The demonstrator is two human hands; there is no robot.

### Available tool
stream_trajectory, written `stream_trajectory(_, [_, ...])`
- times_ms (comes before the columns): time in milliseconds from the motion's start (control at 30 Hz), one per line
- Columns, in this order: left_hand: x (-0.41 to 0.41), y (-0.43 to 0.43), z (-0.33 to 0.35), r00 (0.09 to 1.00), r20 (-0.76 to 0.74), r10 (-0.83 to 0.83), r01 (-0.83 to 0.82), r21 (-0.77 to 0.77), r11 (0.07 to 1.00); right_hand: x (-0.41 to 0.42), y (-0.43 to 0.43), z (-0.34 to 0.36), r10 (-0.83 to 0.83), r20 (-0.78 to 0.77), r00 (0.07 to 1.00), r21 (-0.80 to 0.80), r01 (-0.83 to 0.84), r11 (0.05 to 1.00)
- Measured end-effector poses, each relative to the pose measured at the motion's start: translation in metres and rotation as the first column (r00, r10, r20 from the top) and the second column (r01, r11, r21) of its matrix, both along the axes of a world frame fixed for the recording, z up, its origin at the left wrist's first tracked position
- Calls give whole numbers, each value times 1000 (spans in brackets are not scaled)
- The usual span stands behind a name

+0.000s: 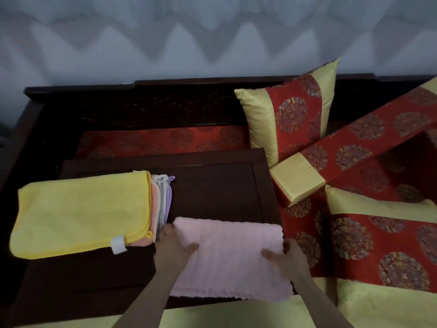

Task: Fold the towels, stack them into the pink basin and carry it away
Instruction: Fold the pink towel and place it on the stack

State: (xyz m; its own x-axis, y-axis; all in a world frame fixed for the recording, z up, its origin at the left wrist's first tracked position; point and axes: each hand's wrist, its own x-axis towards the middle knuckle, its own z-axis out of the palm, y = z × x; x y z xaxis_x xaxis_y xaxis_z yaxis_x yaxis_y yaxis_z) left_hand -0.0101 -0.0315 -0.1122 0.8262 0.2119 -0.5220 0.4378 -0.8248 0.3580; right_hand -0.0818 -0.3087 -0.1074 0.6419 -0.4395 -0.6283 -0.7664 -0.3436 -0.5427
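Both hands, left hand (176, 245) and right hand (287, 256), pinch soft pale-pink terry towel (230, 254) edges at 6 o'clock, mid-fold; folded yellow-topped towel stack (80, 214) at 9 o'clock done; basin unseen, stacking and carrying remain.

A home sitting room: carved dark-wood bench (165, 107) with red-and-gold brocade cushions (293, 114).

My single head view looks forward and steeply down, close over the table (212, 185); wall (212, 31) fills the upper frame, cushions (295, 114) the right.
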Motion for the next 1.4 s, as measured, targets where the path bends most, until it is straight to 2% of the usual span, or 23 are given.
stream_trajectory(67, [-3,0,0,985,-125,120,-130,-67,989,-2,4,-1,-7,-28,1000,-36,5,999])
stream_trajectory(167, [-5,6,7,930,-298,217,-316,-339,886,-7,9,6,32,-5,999,-52,-32,998])
stream_trajectory(200, [-6,10,11,933,-292,212,-327,-436,838,-7,11,12,41,21,999,-40,-40,998])
stream_trajectory(267, [-4,22,31,971,-186,153,-234,-579,781,2,21,36,20,86,996,2,-20,1000])
stream_trajectory(333, [5,40,64,992,-54,114,-121,-648,752,17,33,66,-24,214,977,112,0,994])
stream_trajectory(400, [16,75,98,988,89,126,-39,-646,763,37,60,96,-37,263,964,232,-26,972])
stream_trajectory(467, [29,117,128,971,181,156,-3,-643,766,58,92,119,-28,298,954,260,-53,964])
stream_trajectory(567, [54,193,152,940,198,276,-76,-670,738,92,152,135,-27,407,913,314,-112,943])
stream_trajectory(633, [69,246,154,929,209,306,-108,-638,763,113,199,139,-17,424,905,342,-143,929])
stream_trajectory(833, [100,356,109,931,193,310,-204,-428,880,156,314,92,183,417,890,100,-245,964])
stream_trajectory(933, [98,368,87,939,147,310,-240,-361,901,159,326,68,175,360,916,55,-208,977])
stream_trajectory(1033, [95,370,70,937,142,318,-240,-400,885,156,326,57,129,334,934,26,-146,989])
stream_trajectory(1200, [93,370,68,928,163,335,-241,-423,874,144,325,61,145,310,940,0,-153,988])
stream_trajectory(1267, [94,373,79,905,267,331,-219,-374,901,139,318,72,129,335,933,-20,-130,991])
stream_trajectory(1400, [85,352,125,782,577,234,-102,-251,962,107,277,115,105,435,894,-117,-60,991])
